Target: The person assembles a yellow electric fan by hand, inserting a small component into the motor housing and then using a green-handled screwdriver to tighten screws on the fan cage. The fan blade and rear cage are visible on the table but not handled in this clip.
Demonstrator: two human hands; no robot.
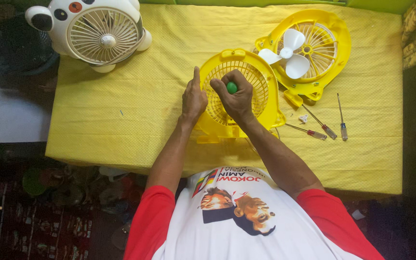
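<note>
- Yellow fan grille housing (pixel 261 103) lies flat near the middle of the table, on the yellow cloth (pixel 121 96), close to the front edge and just ahead of the person's chest.
- Right hand (pixel 237 98) rests on top of the grille, its fingers curled tight around a green-handled tool (pixel 231 87); only the round green end shows between the fingers, and the tip is hidden.
- Left hand (pixel 193 98) presses on the left rim of the housing, fingers together, index finger stretched up along the rim; it grips nothing.
- Just behind and to the right lies a second yellow fan shell (pixel 331 48), touching or overlapping the first at its rim, with a white three-blade propeller (pixel 287 54) seated at its centre.
- Right of the hands, well clear of them, three screwdrivers lie on the cloth: one with a red handle (pixel 314 133), one with a clear reddish handle (pixel 324 126), one with a blue handle (pixel 343 126). A small white part (pixel 304 118) sits beside them.
- At the far left corner stands a white panda-shaped fan (pixel 92 31), partly off the cloth, well apart from the work.
- Nothing lies between the hands and the grille; the forearms cross the table's front edge.
- Dark clutter on the floor at the left is too dim to make out.
</note>
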